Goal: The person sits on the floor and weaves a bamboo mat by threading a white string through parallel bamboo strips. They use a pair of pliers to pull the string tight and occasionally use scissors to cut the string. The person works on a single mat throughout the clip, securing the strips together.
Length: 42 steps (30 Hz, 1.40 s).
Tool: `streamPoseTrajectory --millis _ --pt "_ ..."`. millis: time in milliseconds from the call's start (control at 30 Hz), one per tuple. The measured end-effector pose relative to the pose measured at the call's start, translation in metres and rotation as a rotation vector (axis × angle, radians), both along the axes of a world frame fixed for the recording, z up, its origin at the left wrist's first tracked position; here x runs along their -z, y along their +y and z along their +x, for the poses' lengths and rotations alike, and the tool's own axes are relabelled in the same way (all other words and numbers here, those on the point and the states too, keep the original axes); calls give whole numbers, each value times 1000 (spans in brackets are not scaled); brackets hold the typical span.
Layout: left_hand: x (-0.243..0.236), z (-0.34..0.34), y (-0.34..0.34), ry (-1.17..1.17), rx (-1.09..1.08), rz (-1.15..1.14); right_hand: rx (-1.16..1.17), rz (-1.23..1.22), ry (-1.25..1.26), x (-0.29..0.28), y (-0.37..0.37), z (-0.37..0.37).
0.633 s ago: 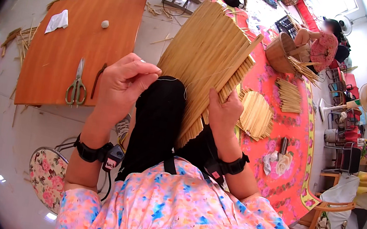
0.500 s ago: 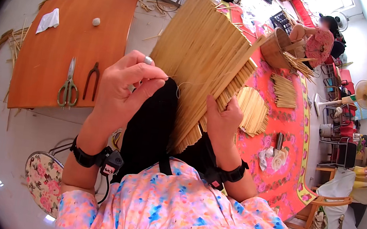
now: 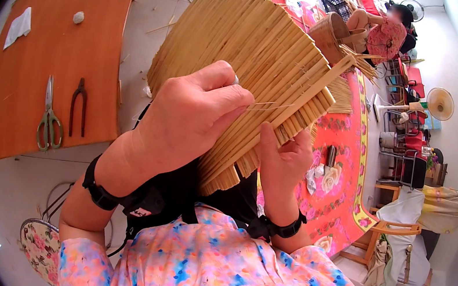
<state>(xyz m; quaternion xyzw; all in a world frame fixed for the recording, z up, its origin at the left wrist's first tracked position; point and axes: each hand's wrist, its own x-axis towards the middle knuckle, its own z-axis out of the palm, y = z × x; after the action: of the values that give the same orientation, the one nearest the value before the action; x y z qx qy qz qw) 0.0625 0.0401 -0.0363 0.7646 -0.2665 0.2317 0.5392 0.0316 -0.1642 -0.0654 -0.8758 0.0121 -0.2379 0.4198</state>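
Observation:
A flat mat of bamboo strips (image 3: 254, 47) stands tilted in front of me, its lower edge resting on my black lap. My left hand (image 3: 186, 116) lies over the mat's middle with fingers curled, pinching a thin strip or thread at the fingertips. My right hand (image 3: 285, 160) holds the mat's lower right edge, thumb on the front and fingers behind. Both wrists wear black bands.
An orange board (image 3: 20, 90) on the floor at left carries scissors (image 3: 50, 118), dark pliers (image 3: 78, 105), a white cloth (image 3: 19, 27) and a small stone. At right lies a red flowered mat (image 3: 341, 176). A person (image 3: 388, 33) sits far back beside a basket (image 3: 329, 34). A fan (image 3: 439, 102) and chairs stand at right.
The bamboo mat and both hands now sit closer and larger in view. My left hand has slid up and right across the mat, its fingers closing into a pinch.

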Motion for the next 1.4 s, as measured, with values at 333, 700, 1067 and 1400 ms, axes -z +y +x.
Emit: streamPoseTrajectory --millis 333,700,1067,1400 --pt "-4 14 -4 -123 -75 138 -72 165 -30 -16 21 -3" --pt "0 19 -9 -218 -63 101 -24 169 -2 -15 22 -8" --pt "-1 18 -9 -232 -65 145 -49 187 -32 -13 24 -7" --pt "-26 2 -11 -305 -103 422 -95 420 116 -20 27 -9"
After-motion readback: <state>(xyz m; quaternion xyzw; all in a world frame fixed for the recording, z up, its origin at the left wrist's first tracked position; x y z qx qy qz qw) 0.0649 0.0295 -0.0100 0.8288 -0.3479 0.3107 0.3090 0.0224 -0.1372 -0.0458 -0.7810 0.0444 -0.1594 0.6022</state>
